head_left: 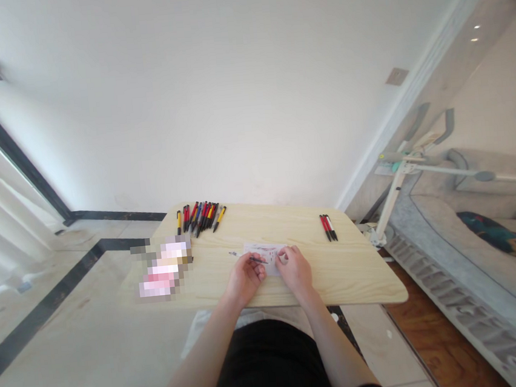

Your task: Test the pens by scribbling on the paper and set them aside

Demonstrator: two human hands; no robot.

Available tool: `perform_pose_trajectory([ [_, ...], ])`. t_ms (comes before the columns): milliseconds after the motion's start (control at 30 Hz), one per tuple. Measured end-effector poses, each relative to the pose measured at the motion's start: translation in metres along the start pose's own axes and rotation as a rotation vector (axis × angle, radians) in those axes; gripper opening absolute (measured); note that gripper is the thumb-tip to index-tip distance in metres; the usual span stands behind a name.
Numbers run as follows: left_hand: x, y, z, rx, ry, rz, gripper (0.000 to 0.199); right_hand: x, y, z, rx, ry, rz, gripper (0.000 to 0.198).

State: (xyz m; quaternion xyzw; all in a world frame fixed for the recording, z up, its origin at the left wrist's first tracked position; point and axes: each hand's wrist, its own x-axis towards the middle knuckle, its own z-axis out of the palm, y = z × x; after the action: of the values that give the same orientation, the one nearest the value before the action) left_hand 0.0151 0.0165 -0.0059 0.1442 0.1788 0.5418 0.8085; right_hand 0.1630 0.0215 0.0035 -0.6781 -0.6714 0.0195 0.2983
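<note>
My left hand [247, 278] is palm up with its fingers curled round a slim dark pen-like piece [259, 260]. My right hand [296, 269] is closed in a pinch close beside it; whatever is between its fingertips is too small to make out. Under both hands lies a whitish sheet [272, 270] with small red and dark marks or bits on it. A few tiny dark bits [233, 254] show just left of the sheet.
A pile of red, yellow, blue and black pens [203, 216] lies at the back left of the wooden table [348, 276]. Red and white pens [328, 228] lie in a row at the right. A blurred-out pinkish item [165, 269] is at the left edge. A wall stands behind the table.
</note>
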Motion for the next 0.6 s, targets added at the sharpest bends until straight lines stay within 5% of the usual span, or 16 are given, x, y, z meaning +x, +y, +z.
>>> perform_pose_trajectory([
  [400,-0.001,0.001,0.003,0.003,0.039,-0.021,0.012,0.004,0.001,-0.015,0.499,0.198,0.082,0.026],
  [600,-0.002,0.002,0.011,0.029,0.071,0.000,0.010,-0.007,-0.067,-0.088,0.730,0.250,-0.297,0.015],
])
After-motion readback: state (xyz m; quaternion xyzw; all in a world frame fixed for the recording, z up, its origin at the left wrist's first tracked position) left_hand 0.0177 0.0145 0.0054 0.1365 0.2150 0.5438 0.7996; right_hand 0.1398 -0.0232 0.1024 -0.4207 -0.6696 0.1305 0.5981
